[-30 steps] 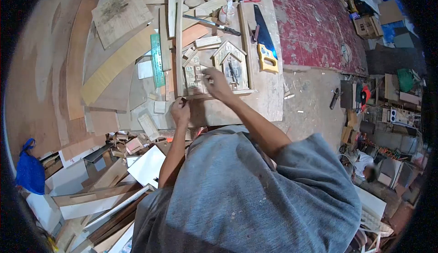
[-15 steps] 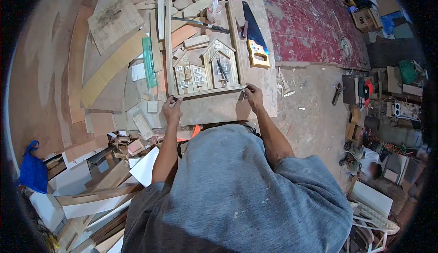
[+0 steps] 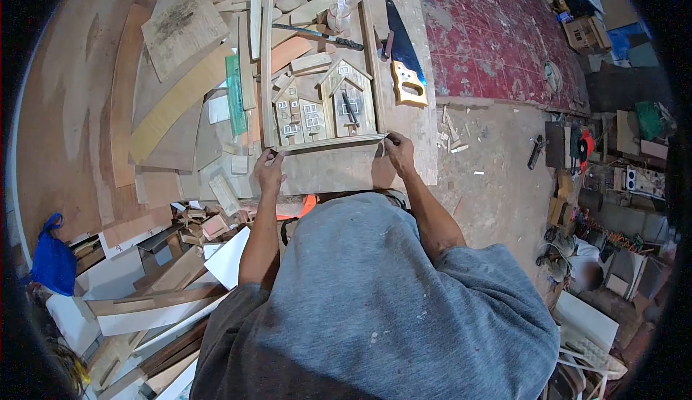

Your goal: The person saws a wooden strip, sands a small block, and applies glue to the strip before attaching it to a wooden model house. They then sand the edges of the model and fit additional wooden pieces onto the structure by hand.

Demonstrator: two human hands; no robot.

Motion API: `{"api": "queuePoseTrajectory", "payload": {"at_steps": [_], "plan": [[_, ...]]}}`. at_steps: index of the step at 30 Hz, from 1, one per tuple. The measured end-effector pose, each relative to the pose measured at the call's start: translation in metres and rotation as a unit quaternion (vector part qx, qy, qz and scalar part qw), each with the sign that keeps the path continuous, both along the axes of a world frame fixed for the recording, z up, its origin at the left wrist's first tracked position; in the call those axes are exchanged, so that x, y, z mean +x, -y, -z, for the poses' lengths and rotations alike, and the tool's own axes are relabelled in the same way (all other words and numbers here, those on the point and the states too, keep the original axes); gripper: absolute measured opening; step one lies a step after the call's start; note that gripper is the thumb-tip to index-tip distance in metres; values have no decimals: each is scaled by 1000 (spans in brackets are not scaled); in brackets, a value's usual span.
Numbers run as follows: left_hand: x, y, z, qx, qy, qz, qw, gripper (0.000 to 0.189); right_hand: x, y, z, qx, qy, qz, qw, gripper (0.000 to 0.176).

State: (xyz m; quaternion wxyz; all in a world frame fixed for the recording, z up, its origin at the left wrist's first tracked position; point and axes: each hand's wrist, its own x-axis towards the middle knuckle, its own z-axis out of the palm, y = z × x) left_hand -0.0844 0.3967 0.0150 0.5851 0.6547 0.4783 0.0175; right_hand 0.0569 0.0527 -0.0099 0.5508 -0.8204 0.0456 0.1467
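Note:
A narrow wooden strip (image 3: 331,143) lies across the near ends of two long side strips, the left one (image 3: 267,61) and the right one (image 3: 369,47). My left hand (image 3: 269,172) pinches its left end, fingers closed. At the other end, my right hand (image 3: 400,155) grips it between thumb and fingers. Just beyond the strip, between the side pieces, stand wooden house cut-outs: a taller one (image 3: 360,115) with a peaked roof and a smaller one (image 3: 308,115) with pale windows. A black pen (image 3: 349,109) rests on the taller house.
Right of the side strip lies a handsaw (image 3: 409,83). A dark rod (image 3: 324,37) and a plastic cup (image 3: 338,19) are farther back. At left are a green ruler (image 3: 236,96) and plywood sheets (image 3: 184,29). A person (image 3: 585,267) is at the far right.
Both hands stay at the ends of the wooden strip, with barely any movement. The camera view has shifted slightly.

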Motion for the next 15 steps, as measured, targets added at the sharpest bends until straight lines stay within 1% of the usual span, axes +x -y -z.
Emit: {"api": "queuePoseTrajectory", "payload": {"at_steps": [4, 6, 7, 8, 9, 10, 11, 12, 13, 15], "plan": [[0, 1, 2, -14, 13, -16, 1000, 37, 2, 3, 7, 8, 26, -14, 1000, 29], [0, 2, -3, -8, 19, -24, 1000, 39, 1, 3, 1, 21, 7, -20, 1000, 35], [0, 3, -5, 4, 20, -14, 1000, 39, 0, 3, -3, 23, 5, -26, 999, 35], [1, 2, -8, 17, 22, -5, 1000, 39, 0, 1, -10, 26, -2, -17, 1000, 40], [-1, 1, 5, 53, 38, -16, 998, 40, 1, 1, -10, 29, -10, -9, 999, 45], [-1, -3, 19, 57, 35, -24, 997, 40, 3, 1, -11, 33, -12, -18, 999, 45], [-2, -8, 29, 54, 34, 20, 998, 45, 4, 4, -6, -20, 34, -46, 998, 50], [-5, -13, 28, 52, 31, 63, 996, 50, 4, 1, -5, -70, 80, -75, 991, 55], [-8, -16, 27, 59, 25, 52, 997, 50, 7, 0, -4, -63, 46, -83, 993, 56], [-4, -10, 16, -12, 37, 25, 999, 60, 8, 2, 14, 3, 47, -74, 996, 57]]}}
